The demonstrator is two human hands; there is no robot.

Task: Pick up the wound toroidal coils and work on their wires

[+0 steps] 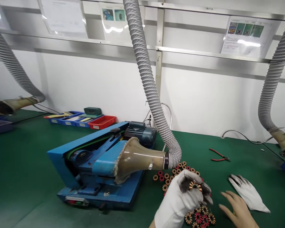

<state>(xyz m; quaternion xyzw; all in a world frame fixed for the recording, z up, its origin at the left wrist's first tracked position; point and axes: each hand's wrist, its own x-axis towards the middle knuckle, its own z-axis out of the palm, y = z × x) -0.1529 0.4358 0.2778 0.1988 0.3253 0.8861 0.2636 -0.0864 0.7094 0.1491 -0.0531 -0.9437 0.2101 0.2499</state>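
Observation:
My left hand (182, 196), in a white glove with dark, soiled fingertips, holds a small round copper-wound coil (195, 186) between thumb and fingers. Beneath and around it, many similar coils (205, 219), some copper and some red, lie loose on the green table. My right hand (238, 209) is bare, slightly blurred, with its fingers apart and nothing in them. It hovers to the right of the left hand, beside an empty white glove (248, 191) lying flat on the table.
A blue belt machine (104, 164) with a flared extraction hood (140, 158) and grey hose (147, 79) stands to the left. Red-handled pliers (219, 155) lie at the right. Blue trays (71, 118) and a red tray (103, 122) sit at the back left of the green table (26, 177).

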